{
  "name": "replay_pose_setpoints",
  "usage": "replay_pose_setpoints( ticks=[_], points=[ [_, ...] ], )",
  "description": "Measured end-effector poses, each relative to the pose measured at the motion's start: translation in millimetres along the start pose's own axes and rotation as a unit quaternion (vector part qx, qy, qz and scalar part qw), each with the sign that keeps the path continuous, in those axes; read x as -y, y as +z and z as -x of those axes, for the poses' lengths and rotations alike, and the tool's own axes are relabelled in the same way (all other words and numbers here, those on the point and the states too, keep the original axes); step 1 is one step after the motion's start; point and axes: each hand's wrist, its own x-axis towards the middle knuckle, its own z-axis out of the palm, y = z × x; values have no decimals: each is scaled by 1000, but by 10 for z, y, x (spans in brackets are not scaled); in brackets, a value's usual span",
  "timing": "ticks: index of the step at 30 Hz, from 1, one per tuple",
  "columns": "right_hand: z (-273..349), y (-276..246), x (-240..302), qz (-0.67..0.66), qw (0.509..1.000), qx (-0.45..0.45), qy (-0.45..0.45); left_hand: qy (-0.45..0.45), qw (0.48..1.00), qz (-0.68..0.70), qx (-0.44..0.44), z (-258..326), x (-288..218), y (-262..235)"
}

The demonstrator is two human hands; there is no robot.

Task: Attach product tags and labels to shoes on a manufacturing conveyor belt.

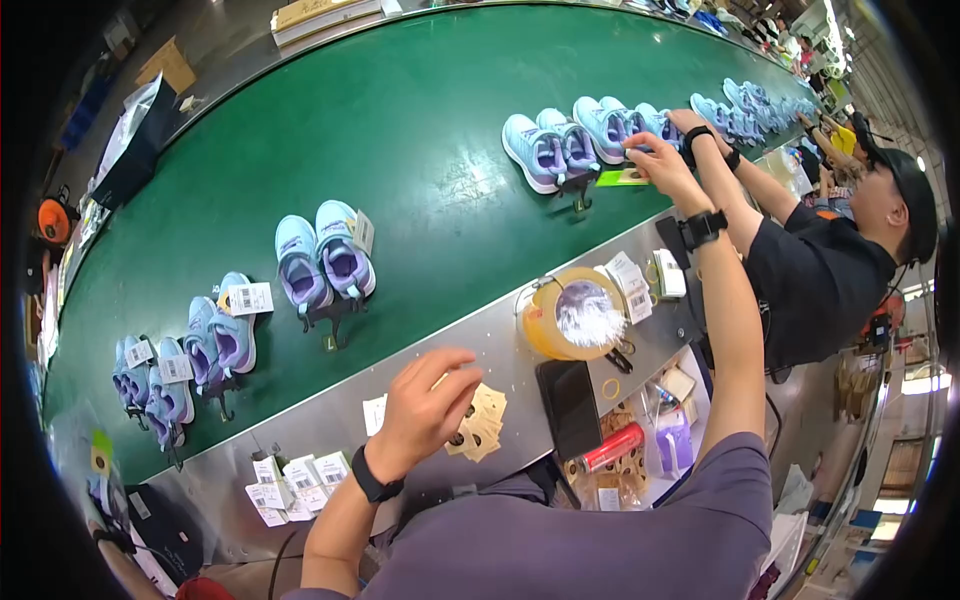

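Along the desk (330, 420) edge, the left hand (428, 400) is curled loosely over tan paper tags (480, 425); the right hand (660, 160) is pinched on a green tag (622, 178) beside blue shoes (548, 150). Tags could be scattered by a careless lift.

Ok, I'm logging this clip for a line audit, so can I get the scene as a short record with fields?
place: green belt with a metal ledge alongside
left hand: on a stack of tan tags
right hand: stretched out to a blue shoe pair, beside a green tag
co-worker's hand: at the same pair
on ledge: tape roll, black phone
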Motion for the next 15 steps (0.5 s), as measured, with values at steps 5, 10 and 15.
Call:
replay_pose_setpoints(
  ticks=[5,10,15],
  points=[
    [-801,-320,-777,317,930,-137,125,-52,998,-32,18,71,77,-9],
    [-1242,-71,-611,396,895,-120,167,-85,995,-58,9,75,140,-24],
    [-1215,-187,-852,432,876,-125,175,-32,996,-64,52,21,126,-3]
  ],
)
